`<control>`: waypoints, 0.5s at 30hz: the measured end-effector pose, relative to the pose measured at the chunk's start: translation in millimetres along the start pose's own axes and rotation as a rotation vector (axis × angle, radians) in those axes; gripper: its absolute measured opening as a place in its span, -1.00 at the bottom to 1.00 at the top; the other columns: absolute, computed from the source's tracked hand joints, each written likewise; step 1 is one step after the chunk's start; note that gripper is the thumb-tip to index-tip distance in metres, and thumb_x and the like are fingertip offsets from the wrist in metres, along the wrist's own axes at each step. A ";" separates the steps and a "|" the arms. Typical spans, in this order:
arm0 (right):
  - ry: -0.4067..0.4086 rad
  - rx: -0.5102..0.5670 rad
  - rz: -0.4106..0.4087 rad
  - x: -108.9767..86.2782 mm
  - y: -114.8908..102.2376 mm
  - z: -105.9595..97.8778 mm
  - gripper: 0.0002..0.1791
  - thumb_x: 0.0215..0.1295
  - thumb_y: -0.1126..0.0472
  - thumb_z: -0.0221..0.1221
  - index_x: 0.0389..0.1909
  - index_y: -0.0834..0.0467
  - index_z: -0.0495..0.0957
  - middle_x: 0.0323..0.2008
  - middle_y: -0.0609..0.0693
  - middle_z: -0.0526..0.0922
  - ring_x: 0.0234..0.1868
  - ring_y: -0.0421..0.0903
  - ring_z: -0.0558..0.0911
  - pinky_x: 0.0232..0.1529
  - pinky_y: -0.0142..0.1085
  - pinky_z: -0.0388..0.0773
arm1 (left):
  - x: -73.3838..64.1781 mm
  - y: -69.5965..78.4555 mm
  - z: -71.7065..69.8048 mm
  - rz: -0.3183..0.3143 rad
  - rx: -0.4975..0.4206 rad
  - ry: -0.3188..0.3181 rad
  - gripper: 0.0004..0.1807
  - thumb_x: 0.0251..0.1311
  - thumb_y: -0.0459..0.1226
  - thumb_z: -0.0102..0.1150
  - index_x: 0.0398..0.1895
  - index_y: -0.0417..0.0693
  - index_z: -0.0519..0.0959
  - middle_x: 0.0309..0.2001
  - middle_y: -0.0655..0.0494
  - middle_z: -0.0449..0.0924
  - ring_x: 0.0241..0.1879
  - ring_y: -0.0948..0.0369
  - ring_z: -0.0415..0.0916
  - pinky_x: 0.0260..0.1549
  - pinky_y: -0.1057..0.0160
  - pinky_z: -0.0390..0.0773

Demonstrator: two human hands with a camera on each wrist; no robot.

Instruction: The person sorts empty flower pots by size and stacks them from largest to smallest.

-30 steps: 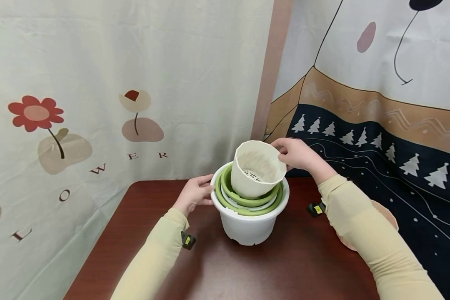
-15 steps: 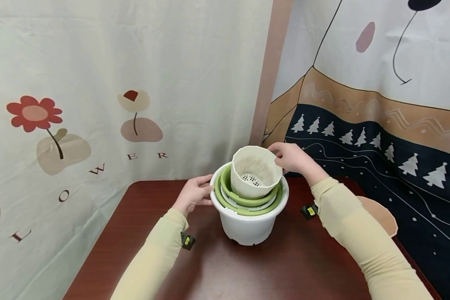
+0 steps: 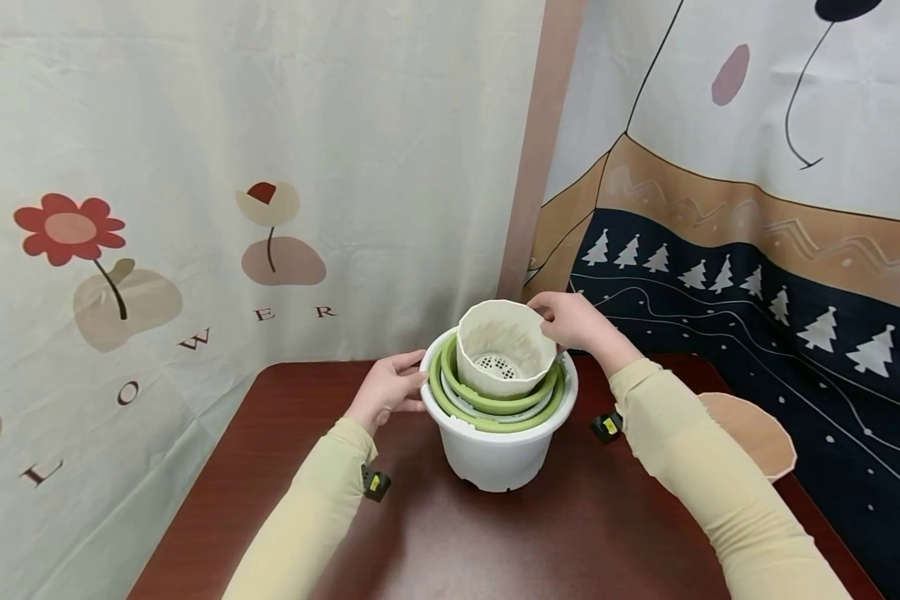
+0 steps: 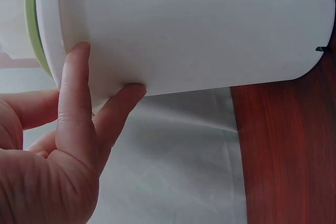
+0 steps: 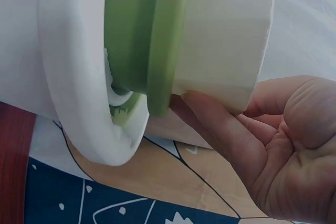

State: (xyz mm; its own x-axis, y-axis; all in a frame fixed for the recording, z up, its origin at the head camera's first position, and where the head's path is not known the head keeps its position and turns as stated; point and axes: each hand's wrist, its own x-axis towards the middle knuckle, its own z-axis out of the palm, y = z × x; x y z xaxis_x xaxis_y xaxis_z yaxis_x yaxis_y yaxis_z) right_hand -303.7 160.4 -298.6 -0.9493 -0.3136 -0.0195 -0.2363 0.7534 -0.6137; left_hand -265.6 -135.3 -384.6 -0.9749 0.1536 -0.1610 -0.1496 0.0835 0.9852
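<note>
A small cream faceted flower pot with a perforated bottom sits inside a nest of green-rimmed pots. My right hand pinches its rim at the right; in the right wrist view, my fingers lie against its outer wall. All these pots stand in a big white flower pot, upright on the table. At the left, my left hand touches the white pot's outside just below the rim. The left wrist view shows its spread, fairly straight fingers against the wall. The lower parts of the inner pots are hidden.
A peach-coloured faceted pot or dish lies near the right edge of the dark red table, partly behind my right sleeve. Printed curtains hang behind the table and along its right side.
The right hand has lowered the cream pot and shifted it slightly left, deeper into the green pot. The left hand and white pot stay in place. More of the peach item shows.
</note>
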 end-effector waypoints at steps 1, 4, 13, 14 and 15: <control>0.002 -0.006 -0.003 0.2 -0.4 0.9 -0.58 0.36 0.46 -0.02 0.22 0.32 0.46 -0.03 0.34 0.61 -0.28 0.05 0.68 -0.43 -0.25 0.72 | 0.0 -0.1 0.1 0.000 0.001 0.000 -0.42 0.38 -0.46 0.09 0.45 -0.21 0.29 0.20 -0.35 0.48 -0.28 0.15 0.66 -0.40 0.16 0.74; 0.012 -0.028 -0.009 0.4 -2.6 4.0 -0.59 0.35 0.45 -0.01 0.20 0.30 0.49 -0.05 0.31 0.62 -0.26 0.06 0.67 -0.44 -0.26 0.72 | -0.3 -0.1 0.2 0.001 0.004 0.000 -0.42 0.38 -0.47 0.09 0.45 -0.22 0.29 0.20 -0.35 0.48 -0.26 0.14 0.66 -0.37 0.14 0.74; 0.039 -0.113 -0.017 4.0 -7.0 15.6 -0.64 0.36 0.42 0.04 0.14 0.28 0.56 -0.10 0.24 0.64 -0.24 0.04 0.63 -0.43 -0.31 0.69 | -0.3 0.1 0.5 0.001 -0.001 -0.001 -0.42 0.38 -0.47 0.09 0.45 -0.22 0.29 0.21 -0.35 0.47 -0.25 0.15 0.65 -0.34 0.11 0.74; 0.045 -0.125 -0.019 5.0 -7.1 16.7 -0.65 0.36 0.42 0.05 0.13 0.27 0.57 -0.10 0.23 0.64 -0.23 0.03 0.62 -0.43 -0.32 0.69 | -0.1 -0.1 0.5 0.002 -0.003 -0.001 -0.42 0.38 -0.47 0.08 0.45 -0.23 0.29 0.21 -0.35 0.47 -0.26 0.15 0.65 -0.35 0.11 0.74; 0.051 -0.141 -0.023 5.6 -7.5 17.5 -0.65 0.35 0.42 0.05 0.12 0.27 0.58 -0.11 0.22 0.65 -0.23 0.03 0.62 -0.42 -0.32 0.68 | 0.0 -0.3 0.3 0.004 -0.004 -0.002 -0.42 0.38 -0.47 0.08 0.45 -0.23 0.28 0.21 -0.35 0.47 -0.26 0.15 0.65 -0.35 0.11 0.74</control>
State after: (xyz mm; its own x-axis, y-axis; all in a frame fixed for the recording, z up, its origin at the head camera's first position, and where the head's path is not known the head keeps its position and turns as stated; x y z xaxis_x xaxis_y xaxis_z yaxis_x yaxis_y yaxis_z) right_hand -303.6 142.9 -307.9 -0.9518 -0.3046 0.0357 -0.2814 0.8212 -0.4965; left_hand -265.5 -135.0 -384.9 -0.9752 0.1553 -0.1576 -0.1467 0.0793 0.9860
